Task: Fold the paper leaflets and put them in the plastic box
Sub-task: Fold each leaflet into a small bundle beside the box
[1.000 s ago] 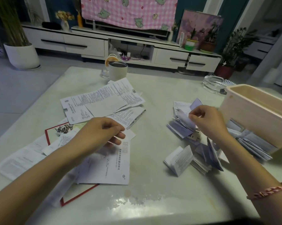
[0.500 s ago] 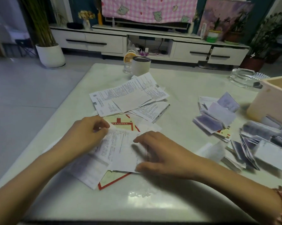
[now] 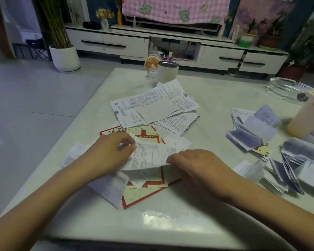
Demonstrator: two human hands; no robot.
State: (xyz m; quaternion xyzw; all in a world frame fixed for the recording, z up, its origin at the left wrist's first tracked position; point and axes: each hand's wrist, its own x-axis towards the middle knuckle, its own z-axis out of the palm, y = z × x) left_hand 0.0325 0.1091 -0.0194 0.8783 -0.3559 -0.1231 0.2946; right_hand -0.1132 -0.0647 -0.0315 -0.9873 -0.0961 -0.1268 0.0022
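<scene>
White mug (image 3: 168,71) beside small orange fan (image 3: 151,63), glass ashtray (image 3: 286,88), potted plant (image 3: 64,57)

Readable text is minimal. Yellow leaflet (image 3: 143,135) with the red cross: one header line in Chinese characters. The last three look like 说明书, the rest of that line is too blurred to confirm. Lifted leaflet (image 3: 149,156): dense rows of small print, not legible at this resolution. Big unfolded leaflet (image 3: 152,104): small print in columns, a round logo (image 3: 118,104) at its left end, barcodes (image 3: 117,112) at two corners, digits unreadable. Folded leaflets (image 3: 252,131) on the right: print shows only as grey blur.
</scene>
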